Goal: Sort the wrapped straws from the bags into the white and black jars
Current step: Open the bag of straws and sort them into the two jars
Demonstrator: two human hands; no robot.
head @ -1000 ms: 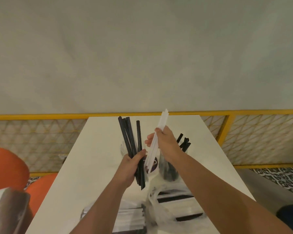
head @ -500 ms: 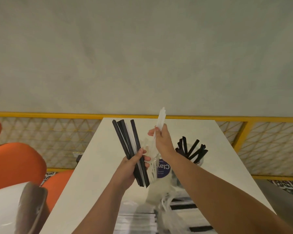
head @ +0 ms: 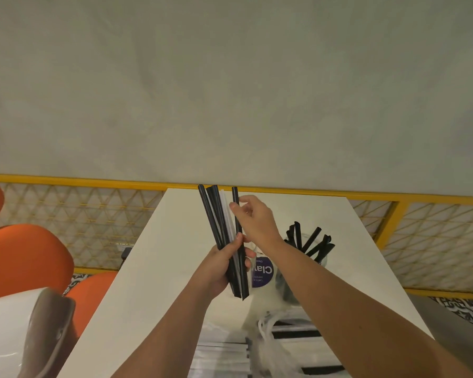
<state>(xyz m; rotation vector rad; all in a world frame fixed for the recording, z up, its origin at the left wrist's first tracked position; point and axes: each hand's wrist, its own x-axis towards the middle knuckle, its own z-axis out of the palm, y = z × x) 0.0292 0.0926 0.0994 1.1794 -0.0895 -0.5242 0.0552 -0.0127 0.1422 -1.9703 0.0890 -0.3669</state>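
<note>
Black straws are being held, fanned out, in a clear jar on the right of the table. A second jar, bearing a dark round label, is being largely hidden behind the hands, so its contents cannot be told. Wrapped straws are being kept in plastic bags at the near edge. Everything is being carried by a white table, which is being bordered by a yellow railing, a grey wall and orange chairs. A bundle of black straws with a white straw among them is being gripped upright by the curled left hand. Its rightmost black straw is being touched near the top by the thumb of the right hand, whose fingers are being kept loosely curled. Whether the straw is being pinched cannot be told.
</note>
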